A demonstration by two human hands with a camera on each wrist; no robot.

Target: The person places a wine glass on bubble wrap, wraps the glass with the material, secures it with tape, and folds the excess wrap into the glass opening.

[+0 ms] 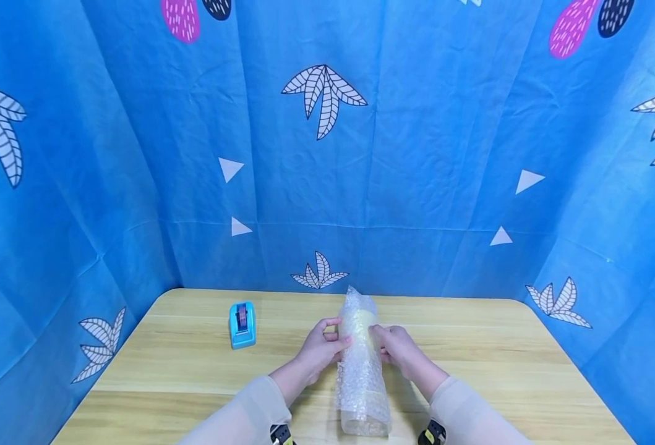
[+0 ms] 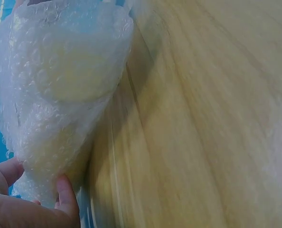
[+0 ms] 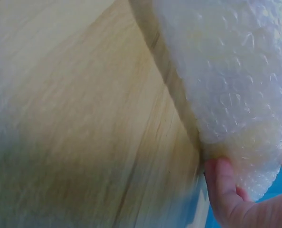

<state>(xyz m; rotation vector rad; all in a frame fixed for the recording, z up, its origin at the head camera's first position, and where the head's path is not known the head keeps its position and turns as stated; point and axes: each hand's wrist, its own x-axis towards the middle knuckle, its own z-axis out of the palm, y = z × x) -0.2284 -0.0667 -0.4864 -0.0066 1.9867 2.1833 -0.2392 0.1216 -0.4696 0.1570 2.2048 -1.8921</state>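
Observation:
A long roll of bubble wrap [image 1: 362, 377] lies lengthwise on the table, pointing away from me. Something pale yellow shows blurrily through its clear layers. At its left side my left hand [image 1: 323, 347] grips the roll, thumb and fingers spread along its edge. Across from it, my right hand [image 1: 398, 347] holds the right side. In the left wrist view, the left fingers [image 2: 66, 194] curl in against the bubble wrap [image 2: 60, 114] near its far end. The right wrist view has the right fingers [image 3: 221, 183] bent around the bubble wrap [image 3: 231, 85].
A light-blue tape dispenser [image 1: 242, 326] stands on the wooden table [image 1: 488, 358], left of the roll. A blue patterned curtain [image 1: 416, 154] hangs behind the table's back edge and along both sides.

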